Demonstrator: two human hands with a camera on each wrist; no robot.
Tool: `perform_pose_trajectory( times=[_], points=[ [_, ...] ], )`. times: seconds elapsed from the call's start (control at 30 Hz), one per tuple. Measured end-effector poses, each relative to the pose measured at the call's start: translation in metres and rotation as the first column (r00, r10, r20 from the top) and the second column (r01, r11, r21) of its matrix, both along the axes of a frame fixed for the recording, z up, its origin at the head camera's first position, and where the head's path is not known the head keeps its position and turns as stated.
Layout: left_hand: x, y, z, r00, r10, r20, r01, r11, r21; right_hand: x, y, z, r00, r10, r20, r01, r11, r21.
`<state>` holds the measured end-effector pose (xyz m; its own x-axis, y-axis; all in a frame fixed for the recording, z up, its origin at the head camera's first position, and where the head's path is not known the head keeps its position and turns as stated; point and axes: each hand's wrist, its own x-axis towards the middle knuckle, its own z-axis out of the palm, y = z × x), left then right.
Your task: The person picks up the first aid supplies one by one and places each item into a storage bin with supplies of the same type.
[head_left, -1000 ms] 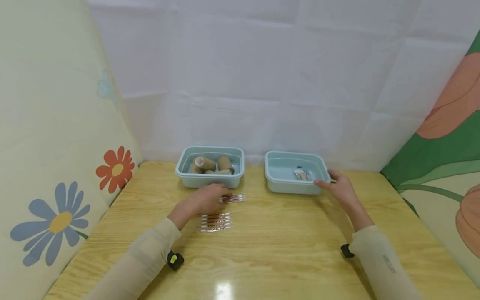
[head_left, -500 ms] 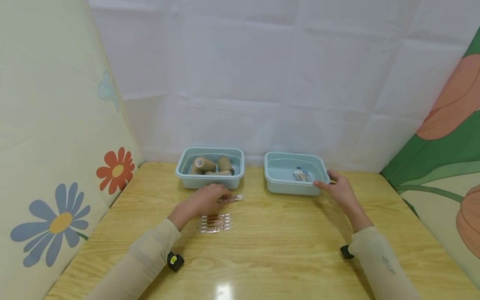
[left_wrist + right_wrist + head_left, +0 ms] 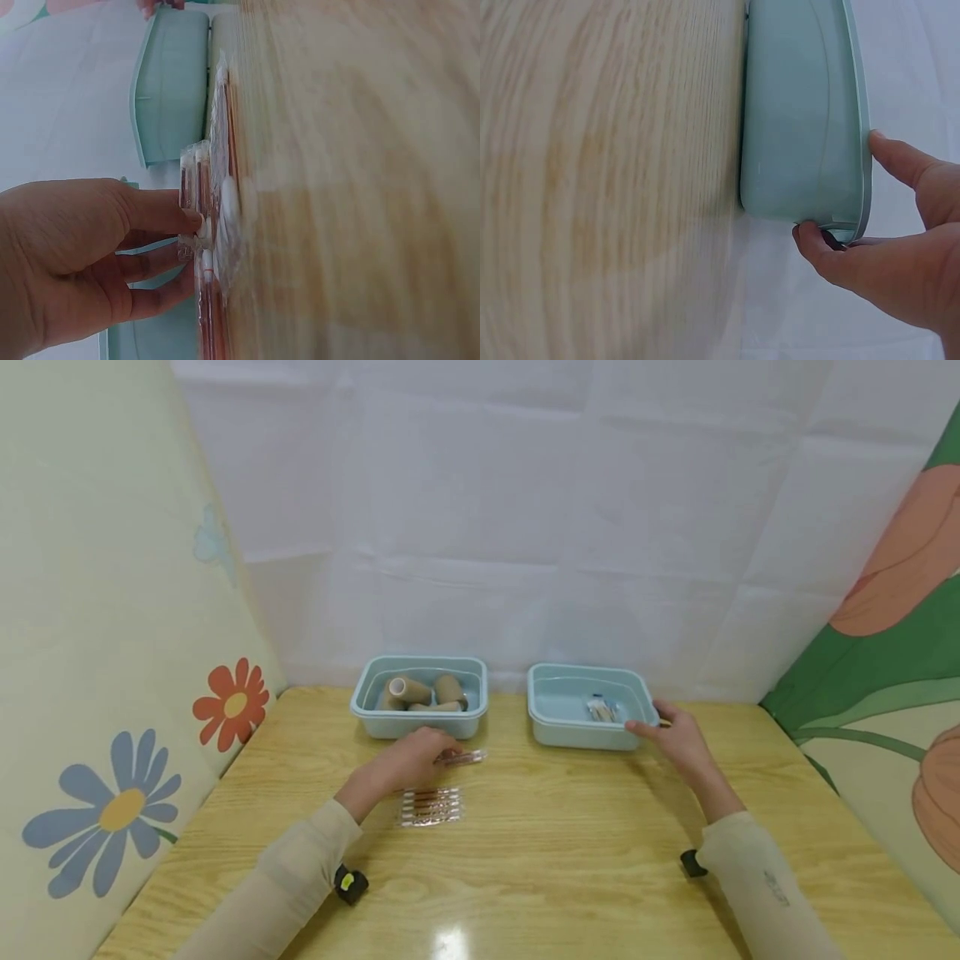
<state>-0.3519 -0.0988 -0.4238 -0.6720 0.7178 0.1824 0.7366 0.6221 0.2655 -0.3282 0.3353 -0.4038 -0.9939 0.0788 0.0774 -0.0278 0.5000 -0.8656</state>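
My left hand (image 3: 416, 756) pinches a clear packet of cotton swabs (image 3: 467, 757) with reddish-brown shafts and white tips. Thumb and fingers grip its near end in the left wrist view, where the held swabs (image 3: 199, 174) stand on edge close to the tabletop. Another flat swab packet (image 3: 431, 807) lies on the table just nearer to me. My right hand (image 3: 681, 742) holds the right corner of a pale blue-green bin (image 3: 585, 737), its thumb on the rim (image 3: 864, 150) and fingertips beneath the corner. Inside that bin lies a small clear packet (image 3: 602, 708) with pale and blue parts.
A matching bin (image 3: 420, 725) with several tan rolls (image 3: 410, 689) stands behind my left hand. A white cloth (image 3: 465, 527) hangs behind both bins. Flower-painted panels (image 3: 112, 610) flank the wooden table (image 3: 540, 860).
A second ago the upper swab packet showed its broad side; my left hand has since tilted it so that it looks narrower. My right hand has stayed on the bin.
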Motion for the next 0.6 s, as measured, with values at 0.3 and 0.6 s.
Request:
perform_pose_trajectory(
  times=[0.3,0.6],
  points=[
    [0.001,0.002,0.009,1.000,-0.011,-0.012,0.011,1.000,0.022,0.001,0.001,-0.003,1.000,0.005,-0.004,-0.005,1.000,-0.020],
    [0.007,0.005,0.016,0.999,-0.039,-0.035,0.042,0.997,0.068,0.000,0.000,-0.004,1.000,0.020,-0.015,-0.020,1.000,-0.013]
  ],
)
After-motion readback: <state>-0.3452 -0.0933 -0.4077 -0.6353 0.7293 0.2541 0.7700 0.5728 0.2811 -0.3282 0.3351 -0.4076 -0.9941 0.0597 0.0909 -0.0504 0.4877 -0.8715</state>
